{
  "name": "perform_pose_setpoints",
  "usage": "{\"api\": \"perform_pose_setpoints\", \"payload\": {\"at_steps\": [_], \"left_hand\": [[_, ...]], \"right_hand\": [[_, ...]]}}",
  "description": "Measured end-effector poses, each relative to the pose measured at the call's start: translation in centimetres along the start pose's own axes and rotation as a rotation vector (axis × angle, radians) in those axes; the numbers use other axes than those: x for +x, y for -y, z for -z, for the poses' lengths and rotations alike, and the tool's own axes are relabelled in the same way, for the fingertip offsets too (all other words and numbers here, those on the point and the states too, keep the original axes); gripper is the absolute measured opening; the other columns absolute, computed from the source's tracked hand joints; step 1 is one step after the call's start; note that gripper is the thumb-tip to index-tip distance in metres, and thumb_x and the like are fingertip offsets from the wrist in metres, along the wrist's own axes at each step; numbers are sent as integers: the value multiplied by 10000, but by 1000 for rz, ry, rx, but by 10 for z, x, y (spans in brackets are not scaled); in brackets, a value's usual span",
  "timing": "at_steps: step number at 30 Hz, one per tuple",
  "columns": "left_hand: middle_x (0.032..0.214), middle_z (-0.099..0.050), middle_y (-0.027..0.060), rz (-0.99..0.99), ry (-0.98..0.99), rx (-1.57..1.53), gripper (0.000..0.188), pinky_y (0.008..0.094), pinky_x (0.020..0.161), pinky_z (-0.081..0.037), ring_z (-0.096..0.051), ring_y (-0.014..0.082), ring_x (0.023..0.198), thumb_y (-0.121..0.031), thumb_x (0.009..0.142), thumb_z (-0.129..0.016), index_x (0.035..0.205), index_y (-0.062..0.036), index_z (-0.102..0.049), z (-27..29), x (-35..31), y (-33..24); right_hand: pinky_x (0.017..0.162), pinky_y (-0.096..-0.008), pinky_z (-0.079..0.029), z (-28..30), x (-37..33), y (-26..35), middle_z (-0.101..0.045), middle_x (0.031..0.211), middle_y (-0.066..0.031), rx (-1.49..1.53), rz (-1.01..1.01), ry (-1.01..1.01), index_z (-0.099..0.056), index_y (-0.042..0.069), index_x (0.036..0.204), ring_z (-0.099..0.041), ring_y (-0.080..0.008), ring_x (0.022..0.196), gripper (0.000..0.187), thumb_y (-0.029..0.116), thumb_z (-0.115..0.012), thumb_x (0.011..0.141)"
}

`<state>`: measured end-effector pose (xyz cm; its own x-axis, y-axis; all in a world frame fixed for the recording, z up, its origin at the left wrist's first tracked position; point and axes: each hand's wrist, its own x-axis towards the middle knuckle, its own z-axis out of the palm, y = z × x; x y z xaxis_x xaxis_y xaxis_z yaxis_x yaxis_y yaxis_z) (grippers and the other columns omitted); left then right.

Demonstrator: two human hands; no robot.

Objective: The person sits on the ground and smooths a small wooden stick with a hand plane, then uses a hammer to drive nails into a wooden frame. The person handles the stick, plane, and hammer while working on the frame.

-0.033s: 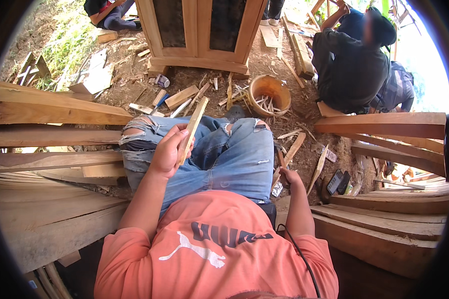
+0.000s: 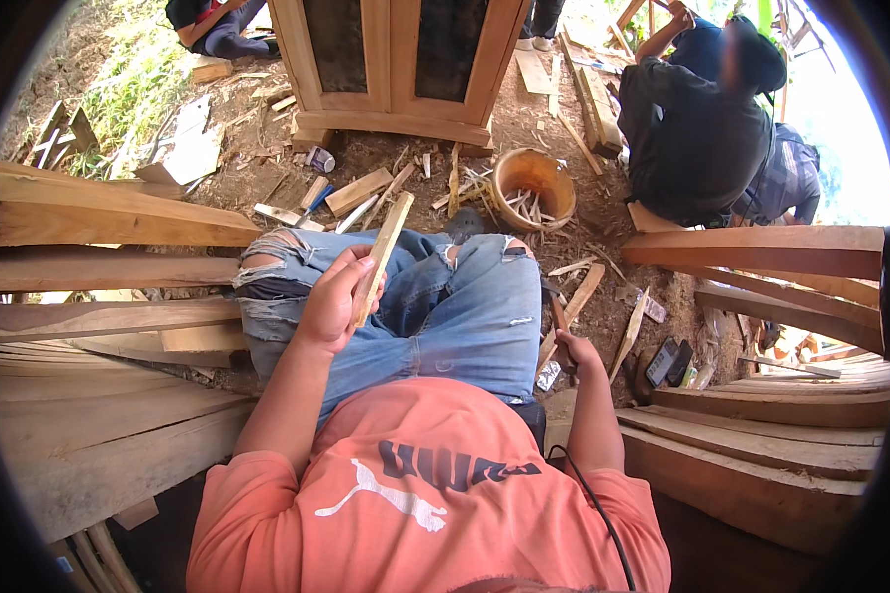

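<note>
Above my lap, my left hand (image 2: 334, 301) is closed around a narrow pale wooden strip (image 2: 388, 247), held tilted with its far end up over my knees. Low beside my right thigh, my right hand (image 2: 578, 352) grips a brown wooden handle (image 2: 560, 314). A dark part shows at the handle's far end, close to the thigh, but I cannot make out what kind of tool it is. Ripped blue jeans (image 2: 465, 326) cover my legs under the strip. A crumpled silvery wrapper (image 2: 548, 375) lies next to the right hand.
A round tub (image 2: 534, 188) with wood scraps stands beyond my knees. Behind it rises a wooden panelled piece (image 2: 396, 117). Stacked planks flank me on the left (image 2: 109, 405) and right (image 2: 761, 484). A person in dark clothes (image 2: 697, 138) sits at far right; another (image 2: 229, 30) at far left.
My right hand and the brown handle have shifted very slightly. My legs have edged a little to the left. The left hand and the wooden strip look the same.
</note>
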<state>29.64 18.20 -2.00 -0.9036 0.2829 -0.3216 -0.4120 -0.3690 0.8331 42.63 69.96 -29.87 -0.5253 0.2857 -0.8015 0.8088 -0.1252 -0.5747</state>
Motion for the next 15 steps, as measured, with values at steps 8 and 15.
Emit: {"api": "perform_pose_setpoints", "payload": {"at_steps": [8,15], "left_hand": [[952,-645,74,-5,-103,27,306,263,620,-484,-599,119,773,-222,1130,-563,1353,-13,-576,5,-3,2],[950,-675,60,-165,-110,87,291,251,647,-526,-629,107,776,-213,1132,-597,1352,-22,-593,-2,-23,-44]], "right_hand": [[744,-378,-634,-27,-124,28,-741,1140,-140,435,703,-49,-516,90,1371,-761,-235,855,386,202,-716,1060],[587,-331,-496,-54,-165,115,-497,752,-1,615,848,35,-564,96,1087,-520,-138,602,167,233,-659,1104]]}}
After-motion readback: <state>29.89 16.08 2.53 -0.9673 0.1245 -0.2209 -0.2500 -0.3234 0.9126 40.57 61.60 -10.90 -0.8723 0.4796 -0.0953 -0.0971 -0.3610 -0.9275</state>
